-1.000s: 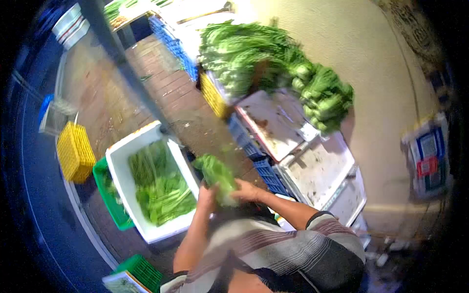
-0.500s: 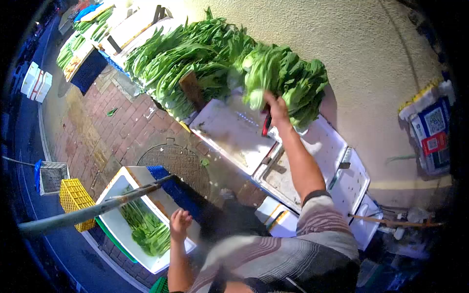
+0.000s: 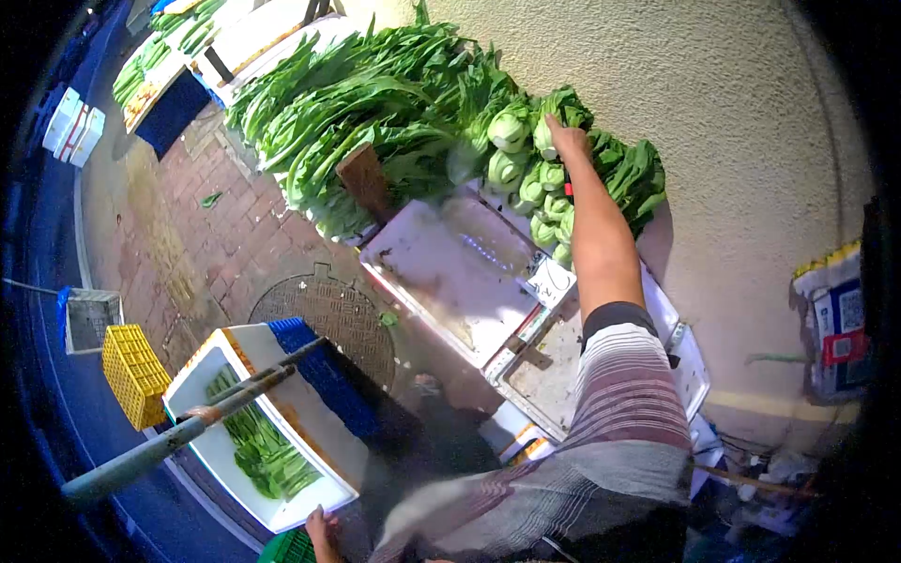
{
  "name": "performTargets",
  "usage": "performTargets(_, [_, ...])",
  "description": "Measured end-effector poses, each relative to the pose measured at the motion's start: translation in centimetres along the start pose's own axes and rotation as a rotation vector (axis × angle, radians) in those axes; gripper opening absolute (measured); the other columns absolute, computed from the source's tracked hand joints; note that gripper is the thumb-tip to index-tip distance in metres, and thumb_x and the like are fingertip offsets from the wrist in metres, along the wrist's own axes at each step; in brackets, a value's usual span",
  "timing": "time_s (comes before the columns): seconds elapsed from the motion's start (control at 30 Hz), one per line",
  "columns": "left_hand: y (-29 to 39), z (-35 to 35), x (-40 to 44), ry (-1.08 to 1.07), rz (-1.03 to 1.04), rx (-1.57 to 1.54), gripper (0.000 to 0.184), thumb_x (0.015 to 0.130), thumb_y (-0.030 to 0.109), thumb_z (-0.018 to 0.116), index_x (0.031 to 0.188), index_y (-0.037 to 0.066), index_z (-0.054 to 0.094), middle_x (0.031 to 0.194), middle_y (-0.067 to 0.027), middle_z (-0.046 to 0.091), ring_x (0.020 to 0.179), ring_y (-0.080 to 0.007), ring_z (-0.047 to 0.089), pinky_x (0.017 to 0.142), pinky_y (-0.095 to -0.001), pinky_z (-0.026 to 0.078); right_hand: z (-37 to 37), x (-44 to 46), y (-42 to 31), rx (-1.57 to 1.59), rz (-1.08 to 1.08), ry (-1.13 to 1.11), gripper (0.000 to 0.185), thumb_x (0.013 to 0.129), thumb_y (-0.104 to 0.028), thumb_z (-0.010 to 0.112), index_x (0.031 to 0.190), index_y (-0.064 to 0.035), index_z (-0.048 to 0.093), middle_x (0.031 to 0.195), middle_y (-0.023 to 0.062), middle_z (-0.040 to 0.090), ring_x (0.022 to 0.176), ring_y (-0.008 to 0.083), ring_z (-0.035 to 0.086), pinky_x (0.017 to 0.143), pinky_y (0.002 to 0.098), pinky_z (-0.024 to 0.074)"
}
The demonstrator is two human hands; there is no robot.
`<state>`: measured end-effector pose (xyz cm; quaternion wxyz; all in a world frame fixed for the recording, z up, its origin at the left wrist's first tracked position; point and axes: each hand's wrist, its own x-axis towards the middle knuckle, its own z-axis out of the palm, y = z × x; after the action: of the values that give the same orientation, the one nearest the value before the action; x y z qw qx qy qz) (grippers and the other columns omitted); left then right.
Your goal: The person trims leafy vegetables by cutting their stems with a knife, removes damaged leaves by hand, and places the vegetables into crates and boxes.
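Note:
My right hand [image 3: 570, 143] reaches to the top of a pile of bok choy [image 3: 532, 188] against the wall. Its fingers are closed around a slim red-and-black tool [image 3: 568, 188], and they touch the uppermost bok choy [image 3: 545, 139]. The far end of the tool is partly hidden by the hand. Low in the view, my left hand [image 3: 322, 527] is beside the near corner of a white foam box [image 3: 343, 483] of leafy greens [image 3: 267, 450]. Its fingers look loosely apart, holding nothing visible; contact with the box is unclear.
Long leafy greens [image 3: 375, 103] lie left of the bok choy, beside a brown wooden board [image 3: 364, 181]. White foam trays [image 3: 450, 272] line the wall, one bearing a paper sign [image 3: 549, 280]. A metal pole [image 3: 178, 436] crosses the foam box. A yellow crate [image 3: 134, 375] stands farther left.
My right hand has moved up and away with the tool, onto the back of the bok choy pile. My left hand has dropped toward the foam box's near corner. The view has shifted slightly.

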<state>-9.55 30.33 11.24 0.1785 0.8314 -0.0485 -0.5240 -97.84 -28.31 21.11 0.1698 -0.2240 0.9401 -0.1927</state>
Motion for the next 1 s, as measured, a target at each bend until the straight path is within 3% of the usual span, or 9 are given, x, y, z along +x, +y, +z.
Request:
performTargets(0.3, [1.2, 2.9, 2.4, -0.038, 0.008, -0.043, 0.055, 0.090, 0.040, 0.066, 0.125, 0.000, 0.051, 0.102, -0.0189, 0.062, 0.073, -0.0303, 0.063, 0.056, -0.0406, 0.053, -0.6, -1.3, 0.2, -0.089, -0.067, 0.041, 0.097, 0.077, -0.077, 0.056, 0.115, 0.0123, 0.063, 0.120, 0.0284, 0.063, 0.109, 0.0384, 0.063, 0.091, 0.0441, 0.0500])
performTargets(0.47, [2.6, 3.1, 1.7, -0.012, 0.064, -0.088, 0.045, 0.091, 0.036, 0.064, 0.116, -0.001, 0.060, 0.096, -0.0124, 0.064, 0.083, -0.0235, 0.064, 0.062, -0.0333, 0.051, 2.7, 3.7, 2.6, -0.062, -0.146, 0.334, 0.085, 0.082, -0.068, 0.061, 0.110, 0.0115, 0.065, 0.115, 0.0261, 0.065, 0.104, 0.0338, 0.065, 0.087, 0.0475, 0.0509])
performTargets(0.5, [1.0, 1.9, 4.0, -0.059, 0.075, -0.055, 0.045, 0.089, 0.037, 0.065, 0.114, -0.001, 0.061, 0.095, -0.0113, 0.064, 0.079, -0.0226, 0.064, 0.062, -0.0328, 0.051, 1.2, 3.9, 2.5, -0.133, -0.113, 0.226, 0.077, 0.085, -0.068, 0.057, 0.096, 0.0076, 0.067, 0.088, 0.0186, 0.068, 0.077, 0.0297, 0.065, 0.068, 0.0452, 0.0528])
performTargets(0.57, [3.5, 2.6, 2.3, -0.038, 0.164, -0.031, 0.045, 0.089, 0.037, 0.066, 0.114, 0.000, 0.062, 0.094, -0.0108, 0.065, 0.075, -0.0191, 0.063, 0.062, -0.0318, 0.050, -1.3, 5.6, 4.1, -0.033, -0.158, 0.154, 0.068, 0.090, -0.064, 0.054, 0.094, 0.0030, 0.069, 0.079, 0.0126, 0.067, 0.066, 0.0263, 0.061, 0.060, 0.0409, 0.0498])
performTargets(0.67, [6.0, 3.6, 1.2, 0.004, 0.188, -0.093, 0.044, 0.089, 0.037, 0.066, 0.115, 0.001, 0.062, 0.095, -0.0075, 0.066, 0.072, -0.0152, 0.062, 0.056, -0.0282, 0.046, -5.7, -5.0, 3.4, 0.627, -0.183, -0.171, 0.069, 0.093, -0.051, 0.059, 0.139, -0.0004, 0.050, 0.128, 0.0153, 0.059, 0.108, 0.0278, 0.058, 0.081, 0.0408, 0.0475])
performTargets(0.73, [6.4, 3.9, 1.2, -0.032, 0.143, -0.081, 0.052, 0.089, 0.044, 0.066, 0.124, 0.007, 0.057, 0.101, -0.0049, 0.065, 0.078, -0.0159, 0.063, 0.059, -0.0283, 0.045, -7.5, -14.6, 2.7, 0.552, -0.169, -0.304, 0.069, 0.094, -0.049, 0.058, 0.142, -0.0016, 0.046, 0.116, 0.0112, 0.060, 0.075, 0.0145, 0.056, 0.062, 0.0321, 0.0436])
performTargets(0.8, [5.9, 3.2, 2.4, -0.029, 0.121, -0.161, 0.048, 0.089, 0.042, 0.066, 0.122, 0.008, 0.058, 0.099, -0.0038, 0.064, 0.077, -0.0149, 0.062, 0.058, -0.0269, 0.045, -2.5, -18.0, 6.6, 0.799, -0.032, -0.476, 0.039, 0.099, -0.044, 0.054, 0.110, -0.0073, 0.060, 0.070, -0.0018, 0.053, 0.049, 0.0051, 0.040, 0.043, 0.0222, 0.0341])
performTargets(0.87, [4.7, 2.7, 4.1, -0.058, 0.178, -0.218, 0.045, 0.089, 0.041, 0.067, 0.120, 0.009, 0.059, 0.099, -0.0028, 0.063, 0.078, -0.0146, 0.061, 0.059, -0.0264, 0.045, 2.3, -25.8, 10.5, 0.915, 0.166, -0.856, 0.035, 0.097, -0.040, 0.057, 0.079, -0.0118, 0.051, 0.061, -0.0042, 0.046, 0.044, 0.0056, 0.036, 0.039, 0.0206, 0.0305])
performTargets(1.0, [2.2, 0.8, 3.4, 0.001, 0.208, -0.438, 0.035, 0.088, 0.034, 0.069, 0.108, 0.005, 0.064, 0.087, -0.0039, 0.064, 0.066, -0.0122, 0.057, 0.050, -0.0245, 0.042, 14.6, -42.5, 20.9, 0.620, 0.507, -1.291, 0.050, 0.092, -0.052, 0.059, 0.094, -0.0026, 0.063, 0.065, 0.0035, 0.054, 0.046, 0.0107, 0.040, 0.044, 0.0221, 0.0369])
